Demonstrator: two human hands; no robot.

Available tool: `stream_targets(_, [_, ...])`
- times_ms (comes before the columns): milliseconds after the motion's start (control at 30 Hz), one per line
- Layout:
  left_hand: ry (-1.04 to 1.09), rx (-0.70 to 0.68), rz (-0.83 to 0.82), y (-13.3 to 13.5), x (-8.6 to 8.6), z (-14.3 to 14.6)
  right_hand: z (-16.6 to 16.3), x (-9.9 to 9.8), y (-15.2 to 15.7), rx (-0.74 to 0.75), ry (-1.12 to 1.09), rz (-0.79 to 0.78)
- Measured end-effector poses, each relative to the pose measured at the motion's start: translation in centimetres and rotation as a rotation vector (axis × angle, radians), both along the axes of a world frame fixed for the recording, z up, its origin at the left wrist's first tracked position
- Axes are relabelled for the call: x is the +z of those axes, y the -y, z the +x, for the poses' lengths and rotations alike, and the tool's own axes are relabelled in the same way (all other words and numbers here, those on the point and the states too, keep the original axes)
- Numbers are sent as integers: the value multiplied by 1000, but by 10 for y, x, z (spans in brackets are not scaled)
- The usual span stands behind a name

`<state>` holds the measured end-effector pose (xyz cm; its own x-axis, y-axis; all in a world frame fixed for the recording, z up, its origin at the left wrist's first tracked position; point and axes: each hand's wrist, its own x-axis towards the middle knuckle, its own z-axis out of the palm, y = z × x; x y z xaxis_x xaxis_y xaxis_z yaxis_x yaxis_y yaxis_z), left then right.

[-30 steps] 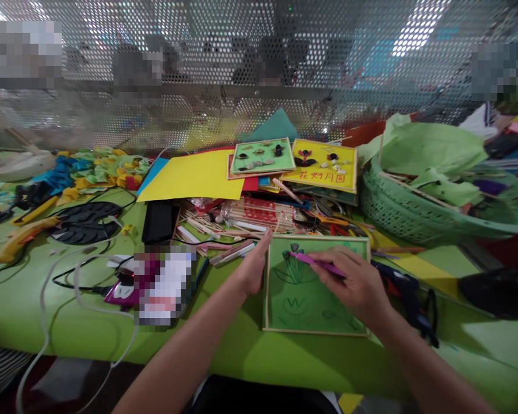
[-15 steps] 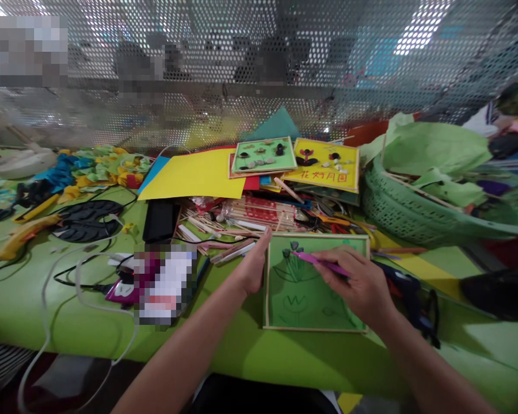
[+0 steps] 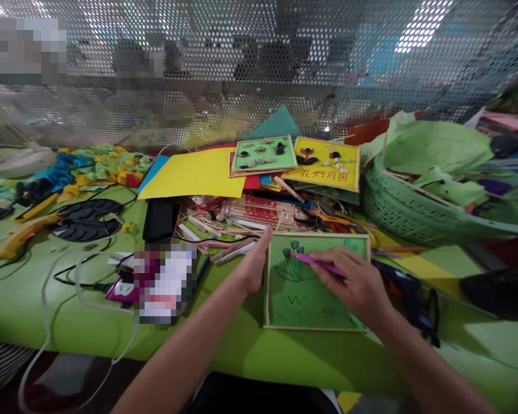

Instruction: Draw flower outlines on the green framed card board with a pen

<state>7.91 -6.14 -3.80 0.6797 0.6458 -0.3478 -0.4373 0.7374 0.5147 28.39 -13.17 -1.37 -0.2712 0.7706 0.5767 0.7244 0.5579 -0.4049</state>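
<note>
A green card in a wooden stick frame (image 3: 302, 305) lies on the green table in front of me, with pencil sketches and a few small dark pieces near its top. My right hand (image 3: 358, 284) is closed on a purple pen-like tool (image 3: 317, 263) whose tip touches the card's upper part. My left hand (image 3: 254, 264) rests edge-on against the frame's left side, fingers stretched out and together, steadying it.
A black glue gun (image 3: 408, 287) lies right of the card. Behind it are loose wooden sticks (image 3: 237, 221), two finished framed cards (image 3: 263, 154), yellow paper (image 3: 194, 175), a green basket (image 3: 414, 210) with green paper, cables (image 3: 69, 276) and a yellow glue gun (image 3: 21, 236) at left.
My right hand and the purple tool have shifted only slightly over the card's top. My left hand stays against the frame.
</note>
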Motion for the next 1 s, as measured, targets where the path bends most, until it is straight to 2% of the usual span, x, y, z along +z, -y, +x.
stream_targets(833, [-36,-1,4,0,-1,1,-2,3,3,-6,-39,13])
stream_targets(1000, [7,-65,55,0,-2,3,-2,0,2,-3,-37,-9])
